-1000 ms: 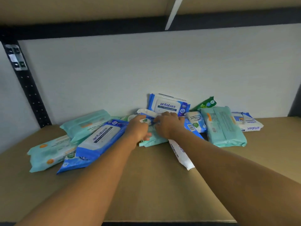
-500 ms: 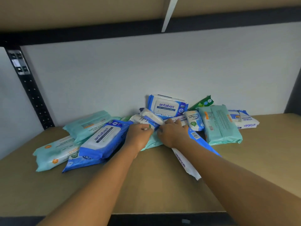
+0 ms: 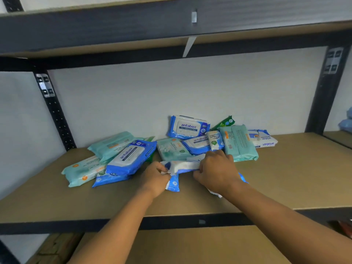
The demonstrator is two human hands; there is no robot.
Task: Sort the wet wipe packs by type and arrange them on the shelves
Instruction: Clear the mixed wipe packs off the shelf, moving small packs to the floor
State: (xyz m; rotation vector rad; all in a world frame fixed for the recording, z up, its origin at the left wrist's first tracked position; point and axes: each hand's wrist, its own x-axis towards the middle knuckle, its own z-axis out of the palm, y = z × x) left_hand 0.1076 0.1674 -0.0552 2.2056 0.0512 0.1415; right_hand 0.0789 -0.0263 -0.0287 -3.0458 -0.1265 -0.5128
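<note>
A heap of wet wipe packs lies at the back of the middle shelf [image 3: 285,180]. Blue and white antabax packs [image 3: 131,157] [image 3: 189,127] mix with teal packs [image 3: 112,144] [image 3: 239,142] [image 3: 172,149]. A small white pack [image 3: 215,142] and a green pack [image 3: 224,122] sit among them. My left hand [image 3: 155,178] and my right hand [image 3: 215,171] both grip blue and white packs [image 3: 183,165] at the front of the heap, pulled clear of it. Part of a pack pokes out under my right wrist.
The upper shelf's dark beam [image 3: 171,25] runs overhead. Black uprights [image 3: 55,111] [image 3: 327,92] stand at both back corners. A lower shelf board [image 3: 190,244] shows below the front beam [image 3: 200,221]. The white wall is right behind the heap.
Both hands have drawn the blue and white packs toward me, away from the heap. My view has pulled back and down, now showing the shelf's front beam and the lower shelf.
</note>
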